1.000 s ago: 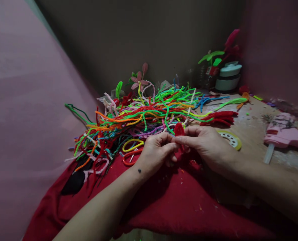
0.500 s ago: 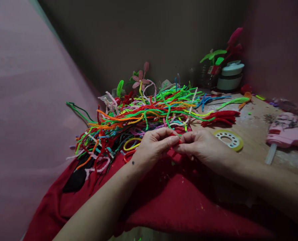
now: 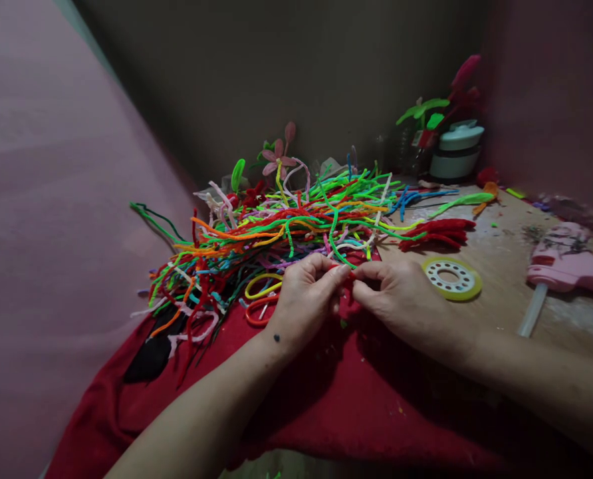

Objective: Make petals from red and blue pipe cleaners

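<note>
— In the head view, where to find the left hand (image 3: 304, 293) and the right hand (image 3: 403, 293)?
— Near each other, above a red cloth (image 3: 276, 419) and just in front of a heap of colored fuzzy stems (image 3: 296, 223).
— Holding anything?
— Yes, a small red fuzzy piece (image 3: 350, 275), largely hidden. Pinched in the left hand, between thumb and forefinger; met at the other end by the right hand. Hard to tell whether clamped there too or merely touched.
— And near the left wrist?
— A yellow loop (image 3: 264, 276) and a red loop (image 3: 247, 313), at the front edge of the heap.
— To the right?
— On the tabletop (image 3: 506, 266), a tape roll (image 3: 469, 283) just beyond the right hand, with a pink glue gun (image 3: 566, 269) farther over. Behind the roll, a bundle of red stems (image 3: 439, 234).
— At the back?
— Behind the heap, a pink flower (image 3: 279, 159); farther right, a pale lidded container (image 3: 456, 159).
</note>
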Demonstrator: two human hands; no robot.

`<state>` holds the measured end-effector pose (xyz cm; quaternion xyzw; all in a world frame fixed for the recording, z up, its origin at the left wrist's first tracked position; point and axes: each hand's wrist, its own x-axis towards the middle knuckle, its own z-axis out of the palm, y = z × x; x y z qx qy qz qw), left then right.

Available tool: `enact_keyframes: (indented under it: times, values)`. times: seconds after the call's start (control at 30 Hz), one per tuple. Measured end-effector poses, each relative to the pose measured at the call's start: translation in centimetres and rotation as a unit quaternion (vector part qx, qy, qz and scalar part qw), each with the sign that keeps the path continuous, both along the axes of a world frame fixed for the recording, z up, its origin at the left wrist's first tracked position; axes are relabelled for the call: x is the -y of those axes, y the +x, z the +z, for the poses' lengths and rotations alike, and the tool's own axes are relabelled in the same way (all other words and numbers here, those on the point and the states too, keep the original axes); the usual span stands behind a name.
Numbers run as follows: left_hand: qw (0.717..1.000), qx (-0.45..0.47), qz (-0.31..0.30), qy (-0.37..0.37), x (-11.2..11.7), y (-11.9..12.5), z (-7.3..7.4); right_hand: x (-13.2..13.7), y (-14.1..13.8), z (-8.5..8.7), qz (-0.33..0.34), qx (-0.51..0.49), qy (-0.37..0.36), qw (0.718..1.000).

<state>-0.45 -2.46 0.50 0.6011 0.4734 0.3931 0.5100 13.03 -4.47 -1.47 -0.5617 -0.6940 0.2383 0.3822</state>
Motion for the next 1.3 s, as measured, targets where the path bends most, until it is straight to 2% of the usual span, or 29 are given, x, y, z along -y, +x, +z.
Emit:
enact_keyframes:
  times: [0.23, 0.37, 0.47, 0.53, 0.73, 0.87, 0.97, 1.13, 1.3]
  values:
    - [1.0, 0.007, -0.009, -0.015, 0.0, 0.0, 0.3, 0.1, -0.3, -0.2, -0.004, 0.004, 0.026, 1.0]
    - [0.999, 0.007, -0.028, -0.027, -0.7, -0.8, 0.2, -0.2, -0.1, 0.1, 0.035, -0.076, -0.055, 0.995]
    - [0.996, 0.032, -0.068, -0.05, -1.5, -1.5, 0.1, -0.5, 0.5, 0.4, 0.081, -0.164, -0.155, 0.971]
    - [0.993, 0.043, -0.096, -0.054, -1.9, -1.8, -0.1, -0.6, 0.9, 0.6, 0.096, -0.182, -0.2, 0.958]
    - [0.989, 0.03, -0.119, -0.086, -2.1, -1.9, -0.5, -0.4, 0.9, 0.7, 0.088, -0.179, -0.217, 0.956]
    - [0.983, -0.01, -0.134, -0.126, -2.0, -1.7, -0.2, -0.1, 0.4, 0.4, 0.062, -0.161, -0.22, 0.96]
    - [0.984, -0.041, -0.133, -0.108, -1.8, -1.6, 0.2, -0.2, 0.3, 0.2, 0.07, -0.188, -0.262, 0.944]
    - [0.98, -0.081, -0.169, -0.065, -1.7, -1.8, 0.5, -0.4, 0.5, -0.3, 0.154, -0.301, -0.316, 0.887]
    - [0.962, -0.147, -0.226, 0.04, -2.1, -2.4, 0.8, -0.3, 0.4, -0.5, 0.163, -0.317, -0.342, 0.869]
